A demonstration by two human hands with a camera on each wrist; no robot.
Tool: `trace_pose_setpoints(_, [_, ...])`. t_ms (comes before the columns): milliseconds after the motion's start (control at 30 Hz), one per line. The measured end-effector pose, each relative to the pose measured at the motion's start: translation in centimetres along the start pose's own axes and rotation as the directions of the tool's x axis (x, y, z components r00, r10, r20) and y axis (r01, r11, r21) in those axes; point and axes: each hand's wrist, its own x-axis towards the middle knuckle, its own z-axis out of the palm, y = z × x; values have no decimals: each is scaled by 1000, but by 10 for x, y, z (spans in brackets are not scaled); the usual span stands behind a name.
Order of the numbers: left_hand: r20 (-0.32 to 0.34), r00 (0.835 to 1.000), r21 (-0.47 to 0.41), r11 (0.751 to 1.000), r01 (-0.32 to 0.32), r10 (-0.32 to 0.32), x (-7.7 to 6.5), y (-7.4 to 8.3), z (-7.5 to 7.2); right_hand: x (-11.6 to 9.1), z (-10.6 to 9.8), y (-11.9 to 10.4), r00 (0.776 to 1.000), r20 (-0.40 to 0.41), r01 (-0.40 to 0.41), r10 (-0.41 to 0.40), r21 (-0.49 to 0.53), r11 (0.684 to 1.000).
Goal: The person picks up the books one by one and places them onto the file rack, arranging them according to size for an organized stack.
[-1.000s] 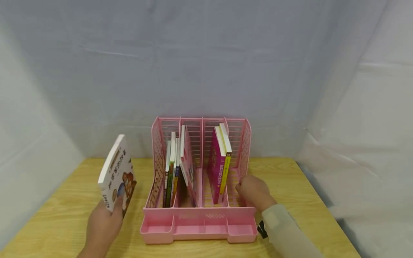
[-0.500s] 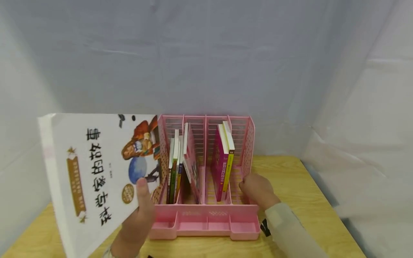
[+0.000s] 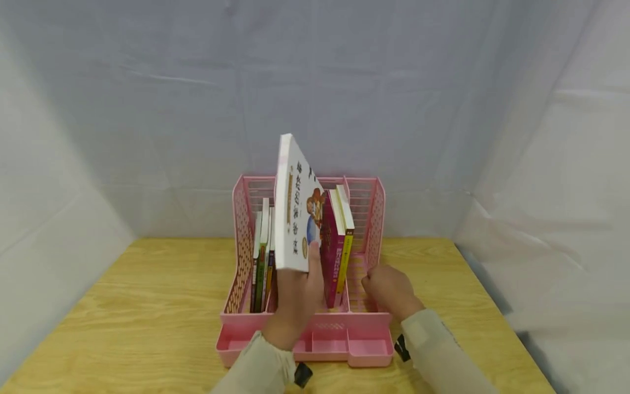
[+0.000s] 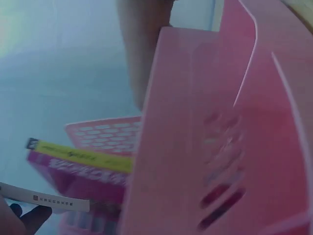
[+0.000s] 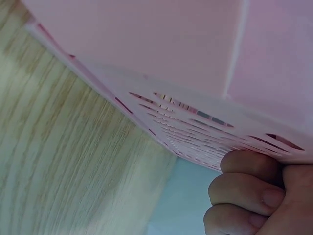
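Observation:
My left hand (image 3: 297, 295) grips a white book (image 3: 295, 219) with a cartoon figure and dark characters on its cover. The book stands upright above the middle of a pink desktop book rack (image 3: 339, 317). In the left wrist view, part of the left hand (image 4: 12, 220) shows at the lower left beside the book's white spine (image 4: 54, 198). At the rack's right side wall, my right hand (image 3: 391, 290) holds the low front edge. Its curled fingers (image 5: 239, 191) show against the slotted wall in the right wrist view. The held book hides the second compartment.
Several thin books (image 3: 263, 257) stand in the rack's leftmost compartment. A magenta book (image 3: 332, 251) and a yellow-spined book (image 3: 346, 257) stand in the third one. Small trays run along the rack's front. Beneath it is a wooden table (image 3: 147, 306), with grey-white sheeting (image 3: 315, 87) behind.
My left hand has carried the white book from the left side of the table to above the rack's middle, turning it broadside and then edge-on. The right hand has stayed at the wall.

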Motion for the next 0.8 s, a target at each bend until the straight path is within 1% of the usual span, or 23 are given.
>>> trace_pose_setpoints(33, [5, 997, -9, 997, 74, -74, -1, -4, 5, 0, 0, -1, 1000, 1, -1, 1, 2, 1000])
trace_pose_setpoints(67, [8, 991, -4, 991, 136, -136, -3, -8, 10, -1, -1, -1, 1000, 0, 2, -2, 3, 1000])
trace_pose_setpoints(100, [12, 980, 11, 980, 199, -200, -6, -12, 13, -1, -1, -2, 1000, 1, 4, -4, 5, 1000])
trace_pose_setpoints(133, [18, 969, 32, 968, 248, -248, -8, -16, 16, -2, -1, -2, 1000, 2, 6, -6, 5, 1000])
trace_pose_setpoints(167, [20, 959, 71, 957, 280, -282, -11, -20, 18, -2, -2, -3, 1000, 4, 9, -10, 7, 1000])
trace_pose_setpoints(233, [32, 945, 166, 934, 317, -326, -15, -29, 21, -4, -2, -3, 1000, 11, 17, -17, 13, 1000])
trace_pose_setpoints(300, [59, 932, 262, 907, 330, -357, -16, -36, 23, -5, -2, -2, 1000, 16, 23, -23, 10, 1000])
trace_pose_setpoints(333, [79, 927, 309, 893, 326, -366, -16, -38, 24, -5, -3, -1, 1000, 15, 25, -25, 9, 1000])
trace_pose_setpoints(367, [102, 919, 359, 876, 324, -382, -16, -40, 25, -6, -3, 0, 1000, 13, 25, -26, 6, 1000])
trace_pose_setpoints(400, [129, 905, 385, 862, 331, -405, -15, -41, 27, -6, -5, 1, 1000, 8, 24, -24, 6, 1000])
trace_pose_setpoints(433, [154, 889, 397, 851, 344, -432, -14, -42, 28, -7, -6, 2, 1000, 3, 24, -24, -3, 1000])
trace_pose_setpoints(467, [174, 862, 410, 831, 377, -477, -13, -42, 29, -7, -6, 3, 1000, 2, 20, -20, -7, 1000])
trace_pose_setpoints(533, [214, 794, 424, 786, 450, -570, -12, -42, 31, -8, -8, 5, 1000, 2, 17, -17, -14, 1000])
trace_pose_setpoints(567, [230, 755, 426, 761, 489, -614, -12, -42, 31, -9, -8, 6, 1000, 6, 13, -13, -13, 1000])
trace_pose_setpoints(633, [261, 684, 424, 718, 552, -681, -13, -41, 31, -9, -8, 6, 1000, 20, 8, -8, -8, 1000])
trace_pose_setpoints(667, [277, 660, 435, 703, 562, -699, -13, -42, 31, -9, -8, 6, 1000, 24, 8, -8, -4, 1000])
trace_pose_setpoints(700, [291, 652, 440, 703, 559, -700, -13, -43, 30, -8, -7, 5, 1000, 30, 8, -8, 1, 1000])
trace_pose_setpoints(767, [307, 657, 456, 712, 534, -689, -14, -45, 30, -6, -7, 4, 999, 44, -1, 0, 11, 1000])
trace_pose_setpoints(800, [312, 666, 464, 721, 515, -677, -14, -46, 31, -4, -7, 3, 999, 47, -2, 1, 9, 1000])
